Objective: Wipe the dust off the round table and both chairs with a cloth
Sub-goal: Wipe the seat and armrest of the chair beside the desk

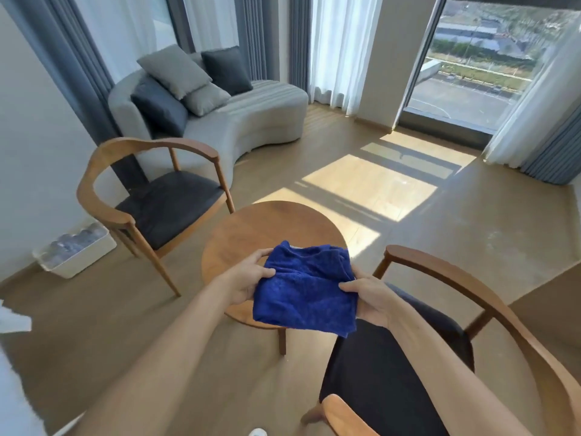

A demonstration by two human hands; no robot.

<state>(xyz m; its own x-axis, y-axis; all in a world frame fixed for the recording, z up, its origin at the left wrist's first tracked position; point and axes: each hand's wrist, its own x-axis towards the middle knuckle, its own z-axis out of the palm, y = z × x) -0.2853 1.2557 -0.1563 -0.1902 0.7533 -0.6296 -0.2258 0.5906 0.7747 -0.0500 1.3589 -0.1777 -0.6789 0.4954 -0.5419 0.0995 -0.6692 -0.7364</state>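
You held the blue cloth [306,291] above the round table [267,234], left hand [251,281] pinching its nine o'clock edge, right hand [369,298] its three o'clock edge, seemingly folding it ready for wiping.

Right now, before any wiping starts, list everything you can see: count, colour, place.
blue terry cloth: one, blue, held above the near edge of the table
round wooden table: one, brown, centre
wooden armchairs with dark seat pads: two, brown and charcoal; left of the table, near right
curved grey sofa: one, pale grey, back left
cushions: four, two dark grey, two light grey, on the sofa
white box of bottles: one, on the floor by the left wall
curtains: grey drapes and white sheers, at the windows
left hand: grips the cloth's left edge
right hand: grips the cloth's right edge
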